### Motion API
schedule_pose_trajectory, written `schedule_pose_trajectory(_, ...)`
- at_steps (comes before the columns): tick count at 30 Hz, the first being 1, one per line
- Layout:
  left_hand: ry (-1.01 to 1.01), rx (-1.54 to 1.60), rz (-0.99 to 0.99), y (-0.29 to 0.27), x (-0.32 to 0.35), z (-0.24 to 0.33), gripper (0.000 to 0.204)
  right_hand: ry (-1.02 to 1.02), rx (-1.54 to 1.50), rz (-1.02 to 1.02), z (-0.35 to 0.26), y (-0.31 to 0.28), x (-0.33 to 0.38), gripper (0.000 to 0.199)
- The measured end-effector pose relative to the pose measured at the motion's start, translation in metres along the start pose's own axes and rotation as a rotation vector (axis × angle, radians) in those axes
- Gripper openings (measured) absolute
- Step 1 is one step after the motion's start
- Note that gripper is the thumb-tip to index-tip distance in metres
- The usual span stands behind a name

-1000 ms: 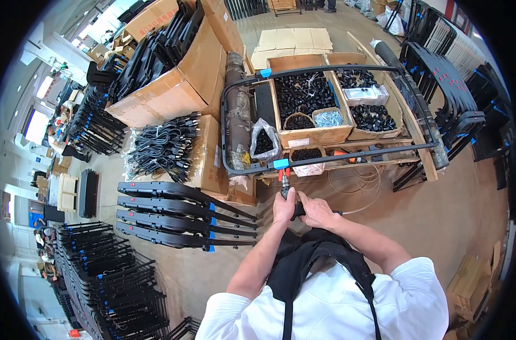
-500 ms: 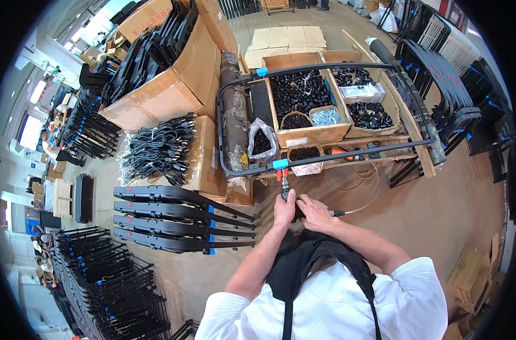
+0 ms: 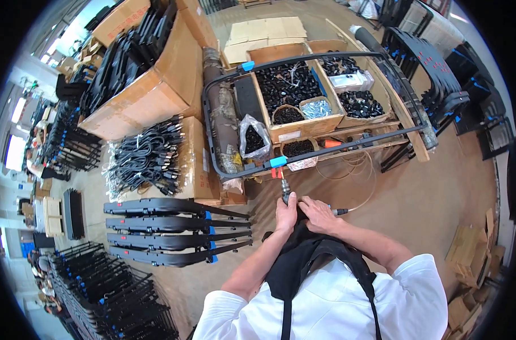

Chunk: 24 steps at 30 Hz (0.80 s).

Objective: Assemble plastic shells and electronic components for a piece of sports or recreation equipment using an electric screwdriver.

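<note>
Gripping a pneumatic screwdriver [image 3: 286, 195] upright, the left hand [image 3: 286, 214] is closed round its body, while the right hand [image 3: 317, 215] curls over the tool's rear end just beside it, where the air hose [image 3: 357, 175] leads off. The tool's tip points up and away from the person at the blue clip [image 3: 277, 162] on the near rail of the black tubular frame [image 3: 331, 149], whose long axis runs across the bench's near edge. The left hand is nearer. One frame, two blue clips; four finished frames [image 3: 173, 232] lie on the floor left.
</note>
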<state>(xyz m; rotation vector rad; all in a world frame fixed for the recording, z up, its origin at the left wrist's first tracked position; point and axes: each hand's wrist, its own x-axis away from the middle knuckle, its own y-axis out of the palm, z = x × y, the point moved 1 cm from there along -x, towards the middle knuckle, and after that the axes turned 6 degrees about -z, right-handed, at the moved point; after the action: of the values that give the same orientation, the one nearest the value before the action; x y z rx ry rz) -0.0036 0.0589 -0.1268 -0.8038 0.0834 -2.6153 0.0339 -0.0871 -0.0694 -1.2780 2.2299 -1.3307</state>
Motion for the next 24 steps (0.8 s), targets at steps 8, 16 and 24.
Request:
schedule_pose_trajectory(8, -0.156, -0.037, -0.346, 0.005, -0.009, -0.053, 0.058, 0.094, -0.091, -0.128, 0.027, 0.000, 0.044, 0.066)
schedule_pose_trajectory(16, 0.452, -0.352, -0.203, -0.030, -0.024, 0.113, 0.024, 0.793, -0.221, 0.134, 0.192, -0.062, 0.087, 0.064)
schedule_pose_trajectory(24, 0.364, -0.663, 0.852, -0.164, -0.131, 0.138, 0.044, 1.057, -0.132, 0.268, 0.453, -0.096, 0.076, 0.069)
